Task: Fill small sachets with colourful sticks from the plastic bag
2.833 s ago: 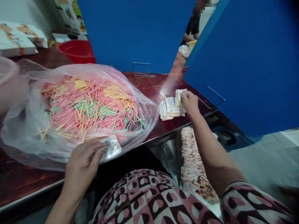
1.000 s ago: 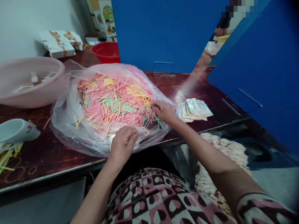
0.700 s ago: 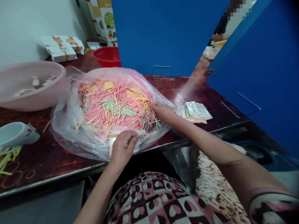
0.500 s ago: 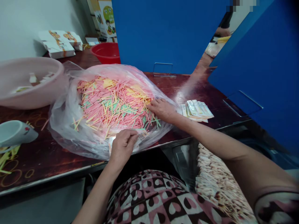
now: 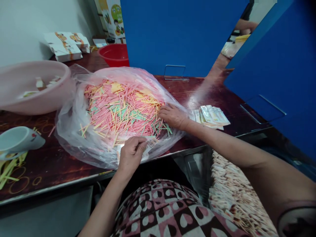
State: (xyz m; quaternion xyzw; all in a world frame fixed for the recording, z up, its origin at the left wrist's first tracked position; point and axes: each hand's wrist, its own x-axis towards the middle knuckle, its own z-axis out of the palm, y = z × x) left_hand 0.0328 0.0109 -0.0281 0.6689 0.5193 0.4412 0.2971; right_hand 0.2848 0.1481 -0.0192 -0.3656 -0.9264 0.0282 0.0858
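"What took up most of the view?"

"A dark red wooden table [image 5: 197, 93] ran across it, with blue partition panels [image 5: 177, 36] standing at its far side. A clear plastic bag [image 5: 70, 131] lay open on the table."

"What was in the bag?"

"A broad heap of thin pink, yellow and green sticks [image 5: 120, 112], lying every which way."

"And around the bag?"

"Against its left side sat a pink plastic basin [image 5: 32, 100], and beyond it stood a red plastic bowl [image 5: 115, 54]. Just beside its right side lay a stack of printed paper packets [image 5: 212, 117]. Farther left, a white cup [image 5: 18, 140] lay on its side near loose yellow sticks [image 5: 10, 169]. Below the bag, past the table edge, stretched a long heap of small packets [image 5: 234, 194]."

"And the hands?"

"The right hand [image 5: 172, 116] lay on the sticks at the bag's right side, its fingers spread. The left hand [image 5: 130, 154] was at the bag's near edge, fingers and thumb pressed together, pinching a small printed packet [image 5: 151, 143]."
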